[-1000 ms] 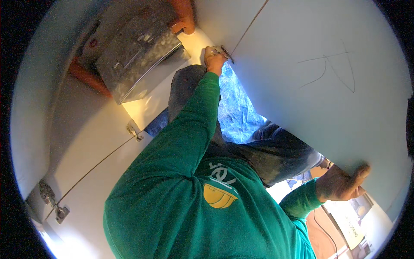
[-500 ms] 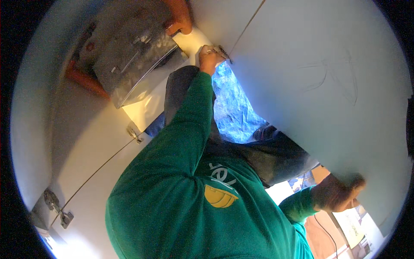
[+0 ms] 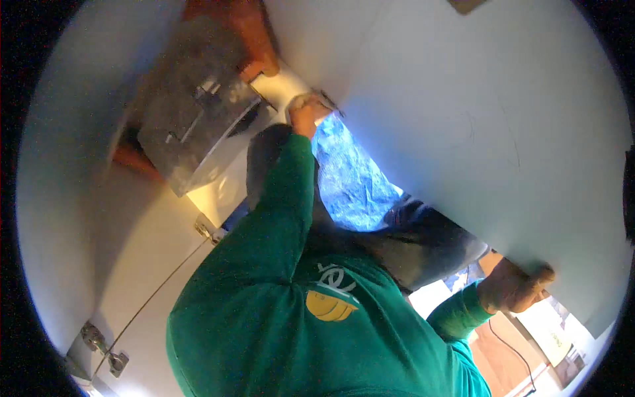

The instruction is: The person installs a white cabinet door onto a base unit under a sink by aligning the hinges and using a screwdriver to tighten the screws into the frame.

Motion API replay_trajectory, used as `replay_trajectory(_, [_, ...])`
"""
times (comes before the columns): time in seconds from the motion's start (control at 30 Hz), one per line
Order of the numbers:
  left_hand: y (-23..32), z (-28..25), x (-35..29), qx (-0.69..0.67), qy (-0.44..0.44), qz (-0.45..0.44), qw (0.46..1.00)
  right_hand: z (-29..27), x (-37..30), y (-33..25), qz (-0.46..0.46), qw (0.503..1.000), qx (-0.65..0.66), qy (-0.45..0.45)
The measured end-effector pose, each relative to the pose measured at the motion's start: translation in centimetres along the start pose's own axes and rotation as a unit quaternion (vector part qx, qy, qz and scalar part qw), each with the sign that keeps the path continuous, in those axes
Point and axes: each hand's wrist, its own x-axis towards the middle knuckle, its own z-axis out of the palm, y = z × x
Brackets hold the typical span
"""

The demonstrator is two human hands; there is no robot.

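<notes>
A large white panel (image 3: 450,132) fills the right side of the head view, with faint scratch marks on its face. My right hand (image 3: 516,289) is closed round its lower edge, the thumb lying along it. Higher up, my left hand (image 3: 306,114) reaches forward with fingers curled on the far edge of the same panel, beside a small dark metal fitting (image 3: 332,102); its fingertips are partly hidden. Crinkled blue sheeting (image 3: 350,172) shows below, between my dark-clothed legs (image 3: 423,248).
At the far left another person's hand (image 3: 261,63) and second hand (image 3: 135,162) hold a dusty grey slotted plate (image 3: 198,119). White boards on the left carry a metal hinge (image 3: 208,228) and another hinge (image 3: 102,347). A dark cable (image 3: 512,347) lies at lower right.
The view has shifted a little, and the large panel sits differently in it. My left hand appears slightly lower and further left. Both hands keep their places on the panel.
</notes>
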Motion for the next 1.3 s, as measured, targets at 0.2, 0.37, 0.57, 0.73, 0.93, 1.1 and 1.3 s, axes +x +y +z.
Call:
replay_trajectory(0.2, [0.4, 1.5, 0.4, -0.047, 0.060, -0.115, 0.990, -0.6, -0.2, 0.2, -0.001, 1.000, -0.004, 0.015])
replay_trajectory(0.37, [5.5, 4.0, 0.1, -0.228, 0.123, -0.293, 0.920, -0.9, -1.0, 0.1, -0.004, 0.999, -0.024, 0.028])
replay_trajectory(0.57, [3.6, 2.9, 1.3, -0.522, 0.004, -0.435, 0.734, -0.7, -1.5, -0.1, -0.009, 0.999, -0.033, 0.039])
replay_trajectory(0.73, [6.8, 2.0, 1.9, -0.538, 0.010, -0.483, 0.691, -1.2, -2.2, -0.1, -0.011, 0.998, -0.037, 0.050])
replay_trajectory(0.93, [0.0, 1.1, 3.7, -0.550, -0.098, -0.478, 0.677, -1.8, -2.5, -1.0, -0.011, 0.996, -0.050, 0.068])
replay_trajectory(1.1, [-2.0, 1.1, 4.1, -0.586, -0.158, -0.484, 0.631, -3.0, -3.2, -1.1, -0.012, 0.995, -0.057, 0.083])
replay_trajectory(1.3, [-1.9, 0.8, 3.2, -0.704, -0.325, -0.234, 0.587, -3.2, -2.9, -1.5, -0.005, 0.995, -0.059, 0.083])
